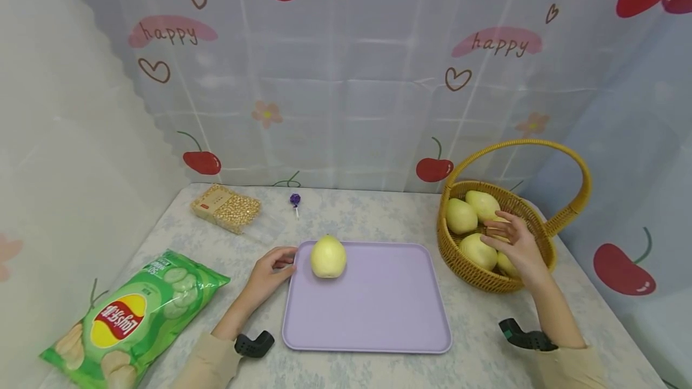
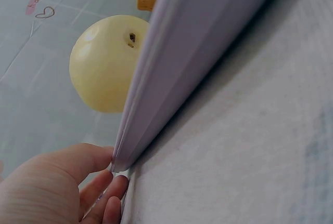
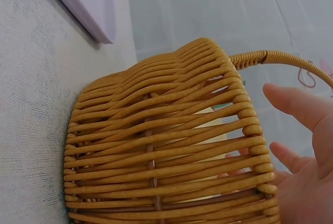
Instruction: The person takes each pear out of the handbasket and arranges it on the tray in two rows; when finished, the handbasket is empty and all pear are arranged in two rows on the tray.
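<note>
My left hand is at the far left corner of a lilac tray; its thumb and fingertips hold the rim there. A pale yellow pear rests on the tray close to that corner. On the right, my right hand is over a wicker basket, fingers spread and holding nothing. Several pears lie inside, some partly hidden by the hand. In the right wrist view, the basket's woven side covers part of the fingers.
A green bag of chips lies at the front left. Behind it are a clear packet of yellow kernels and a purple-wrapped lollipop. The basket's tall handle arches above its rim. A printed curtain hangs behind the table.
</note>
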A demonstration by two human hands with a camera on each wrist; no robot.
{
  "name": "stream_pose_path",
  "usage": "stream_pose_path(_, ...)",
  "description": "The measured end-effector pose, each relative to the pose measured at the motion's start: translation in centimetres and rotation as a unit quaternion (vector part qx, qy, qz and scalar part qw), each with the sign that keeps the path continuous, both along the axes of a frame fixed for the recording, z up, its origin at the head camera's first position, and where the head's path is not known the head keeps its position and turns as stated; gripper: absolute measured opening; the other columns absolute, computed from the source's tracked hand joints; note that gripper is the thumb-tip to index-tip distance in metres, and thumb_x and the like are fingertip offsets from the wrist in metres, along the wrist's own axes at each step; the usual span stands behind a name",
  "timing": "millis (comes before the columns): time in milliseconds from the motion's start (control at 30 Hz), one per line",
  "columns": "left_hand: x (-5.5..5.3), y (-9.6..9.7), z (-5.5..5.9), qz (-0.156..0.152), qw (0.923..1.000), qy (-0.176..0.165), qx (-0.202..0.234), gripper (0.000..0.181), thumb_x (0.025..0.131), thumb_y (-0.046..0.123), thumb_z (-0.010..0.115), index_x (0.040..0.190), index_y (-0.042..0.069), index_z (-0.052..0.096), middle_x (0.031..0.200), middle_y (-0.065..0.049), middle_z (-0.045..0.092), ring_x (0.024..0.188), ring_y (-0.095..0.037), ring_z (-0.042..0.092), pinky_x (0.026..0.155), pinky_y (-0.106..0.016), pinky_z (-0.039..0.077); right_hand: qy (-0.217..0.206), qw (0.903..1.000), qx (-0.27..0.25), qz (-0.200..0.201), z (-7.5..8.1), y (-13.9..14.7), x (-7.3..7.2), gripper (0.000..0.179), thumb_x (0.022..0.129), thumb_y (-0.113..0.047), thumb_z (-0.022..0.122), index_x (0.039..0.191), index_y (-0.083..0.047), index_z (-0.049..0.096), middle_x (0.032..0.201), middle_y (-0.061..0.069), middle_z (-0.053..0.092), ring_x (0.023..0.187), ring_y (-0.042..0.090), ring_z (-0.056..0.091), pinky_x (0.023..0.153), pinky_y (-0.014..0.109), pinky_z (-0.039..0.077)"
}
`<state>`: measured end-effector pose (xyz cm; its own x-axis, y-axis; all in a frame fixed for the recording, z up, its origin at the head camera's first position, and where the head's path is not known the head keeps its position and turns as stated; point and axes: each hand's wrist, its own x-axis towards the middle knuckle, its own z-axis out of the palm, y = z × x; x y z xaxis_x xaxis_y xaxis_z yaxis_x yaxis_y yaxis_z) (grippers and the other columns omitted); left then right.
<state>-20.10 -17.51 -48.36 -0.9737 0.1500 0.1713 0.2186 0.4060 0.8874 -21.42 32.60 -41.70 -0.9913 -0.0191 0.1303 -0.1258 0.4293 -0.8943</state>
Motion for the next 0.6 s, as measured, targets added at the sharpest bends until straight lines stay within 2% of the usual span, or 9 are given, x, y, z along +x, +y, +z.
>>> stream_pose_path(233,-0.2,0.1,-0.3,0.001,1.0000,0.006,-0.001,0.037,0.088,0.001,0.064,0.124,-0.004,0.059,0.122,-0.021,0.061,0.103,-0.034,0.061,0.090,-0.039,0.050,-0.006,0.9998,0.008,0.015,-0.2,0.2,-0.1,0.069,0.092,-0.018,0.064,0.147,-0.004,0.024,0.109,-0.033,0.050,0.101,-0.010,0.050,0.078,0.006,0.044)
stream_pose_path(333,-0.7,-0.1,-1.5,0.003,0.9999,0.010,0.001,0.037,0.088,0.002,0.064,0.124,-0.002,0.059,0.122,-0.019,0.061,0.103,-0.033,0.061,0.090,-0.038,0.050,-0.010,0.9996,0.021,0.018,-0.3,0.2,-0.2,0.074,0.091,-0.019,0.065,0.147,0.000,0.021,0.110,-0.031,0.050,0.102,-0.011,0.049,0.079,0.005,0.043)
stream_pose_path(433,-1.3,-0.4,-2.7,0.006,0.9999,0.014,-0.003,0.037,0.088,0.005,0.065,0.124,0.002,0.060,0.122,-0.016,0.062,0.103,-0.029,0.062,0.089,-0.032,0.050,-0.022,0.9985,0.043,0.026,-0.4,0.3,-0.3,0.078,0.090,-0.020,0.065,0.148,0.002,0.018,0.124,-0.011,0.054,0.108,-0.002,0.050,0.084,0.007,0.043)
stream_pose_path(500,-1.5,-0.6,-3.2,0.007,0.9999,0.013,-0.003,0.037,0.088,0.007,0.066,0.124,0.005,0.061,0.122,-0.013,0.063,0.103,-0.027,0.062,0.089,-0.029,0.050,-0.038,0.9973,0.049,0.040,-0.4,0.3,-0.5,0.082,0.090,-0.019,0.066,0.149,0.001,0.013,0.135,0.008,0.050,0.120,0.015,0.049,0.098,0.020,0.043)
stream_pose_path(600,-1.6,-0.8,-3.3,0.005,0.9999,0.014,0.002,0.036,0.087,0.009,0.067,0.123,0.007,0.062,0.122,-0.011,0.063,0.102,-0.025,0.062,0.088,-0.026,0.049,-0.063,0.9946,0.045,0.068,-0.5,0.3,-0.6,0.089,0.089,-0.016,0.066,0.151,0.001,0.004,0.146,0.031,0.031,0.135,0.042,0.031,0.113,0.048,0.029)
